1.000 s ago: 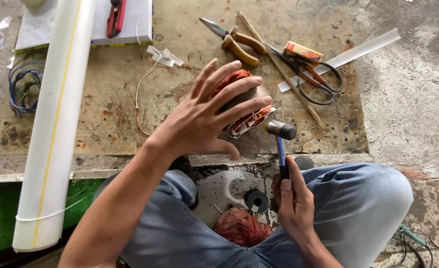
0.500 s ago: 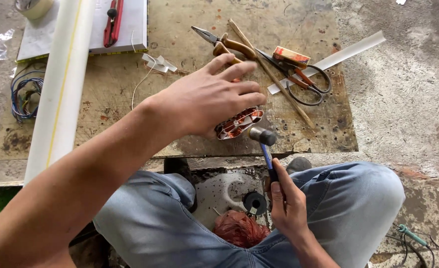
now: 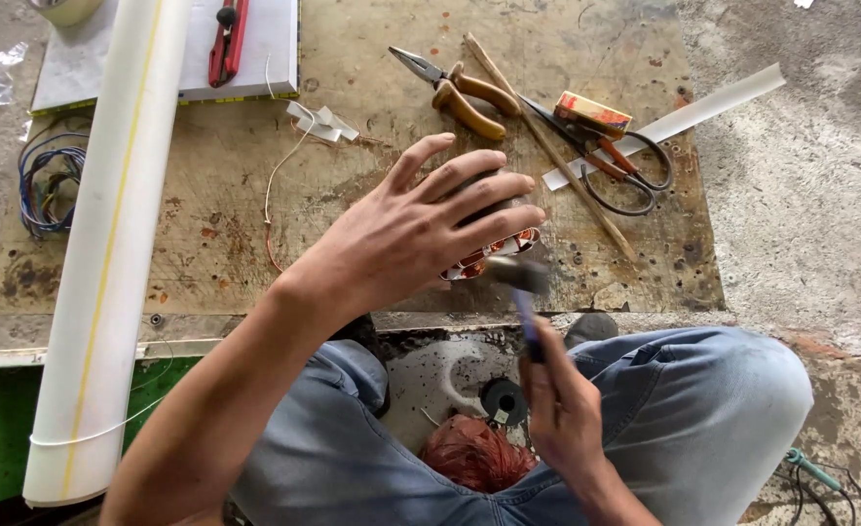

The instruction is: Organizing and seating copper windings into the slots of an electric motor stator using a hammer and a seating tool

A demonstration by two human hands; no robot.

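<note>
While my left hand (image 3: 421, 229) lies spread over the copper-wound motor stator (image 3: 489, 255) at the centre of the frame, fingers splayed and resting on its top, only the stator's lower right rim shows beneath my fingertips. It sits on the worn wooden worktop (image 3: 206, 253), near the front edge. My right hand (image 3: 562, 409), lower centre, is closed around the blue handle of a small hammer (image 3: 520, 278); the hammer head is blurred and sits just beside the stator's exposed rim, directly below my left fingertips. I cannot tell whether head and stator touch. Noted further up the worktop: brown-handled pliers (image 3: 465, 93), scissors (image 3: 616, 166), a thin wooden stick (image 3: 547, 146) and a white strip (image 3: 684, 117), all well apart from both hands. A white tube (image 3: 109, 244) lies along the left side.
</note>
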